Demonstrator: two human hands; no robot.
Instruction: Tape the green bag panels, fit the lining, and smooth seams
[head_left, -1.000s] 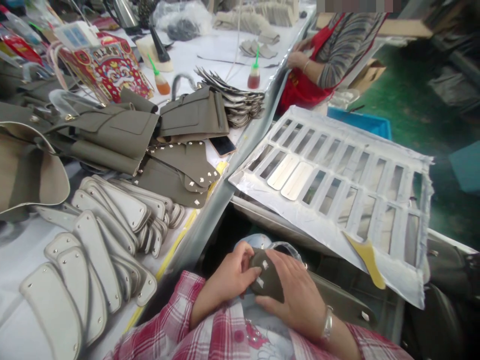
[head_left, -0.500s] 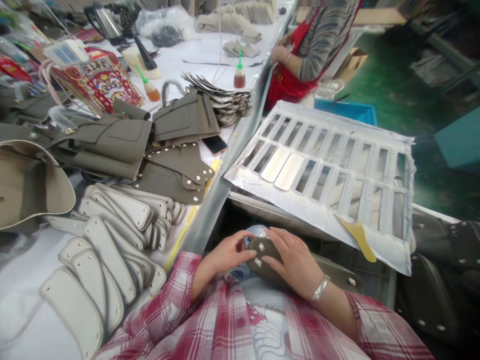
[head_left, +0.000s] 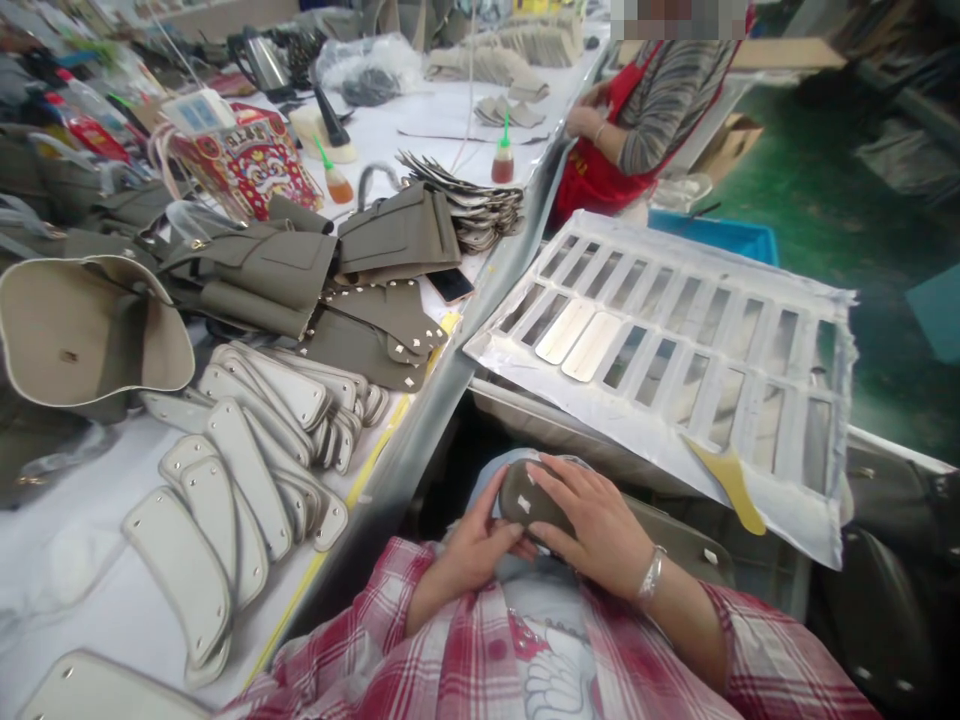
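In my lap lies a grey-green leather panel with a rounded end and small white squares on it. My right hand, with a silver bracelet at the wrist, grips this end from above, fingers curved over it. My left hand wraps round the near side of the same end, thumb and fingers against the edge. Part of the panel is hidden under my right hand. To the left, a heap of pale strap-like leather pieces with metal studs lies on the white table.
A white slotted frame stands ahead of me, with two pale strips and a yellow spatula on it. Grey-green bag parts and a phone lie on the table. A person in a red apron stands beyond.
My left hand has gone from a pinch at the panel's upper edge to a lower hold round its near side. My right hand stays on top. The view has shifted slightly left.
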